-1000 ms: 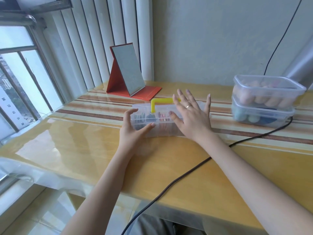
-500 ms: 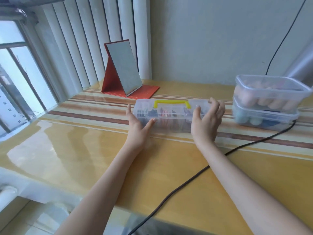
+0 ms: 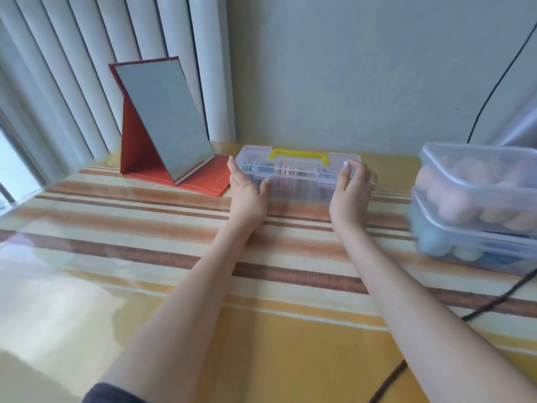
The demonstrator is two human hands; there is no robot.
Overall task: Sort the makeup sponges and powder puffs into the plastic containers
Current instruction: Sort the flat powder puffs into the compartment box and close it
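Head view. The clear compartment case (image 3: 296, 175) with a yellow handle (image 3: 299, 155) lies on the tabletop (image 3: 145, 257) in the upper centre of the frame, close to the back wall, its long axis running left to right across the picture. The left hand (image 3: 247, 193) sits at the case's left end, fingers straight along the end wall and thumb against the front face; this grip is flat and pressing rather than curled. The right hand (image 3: 350, 190) sits at the right end, fingers bent over the top right corner and thumb on the front, so its grip clasps the case. Each hand is thus level with one end, and the case lies between them and slightly beyond the palms, towards the wall. Judged from this, any coming shift runs along the short axis, towards or away from the person, with both hands sharing the load equally. At the right edge of the frame two lidded plastic containers (image 3: 479, 199) stand stacked, the upper holding pale pink sponges (image 3: 465, 205), the lower bluish ones. A folding mirror (image 3: 165, 123) stands just left of the case
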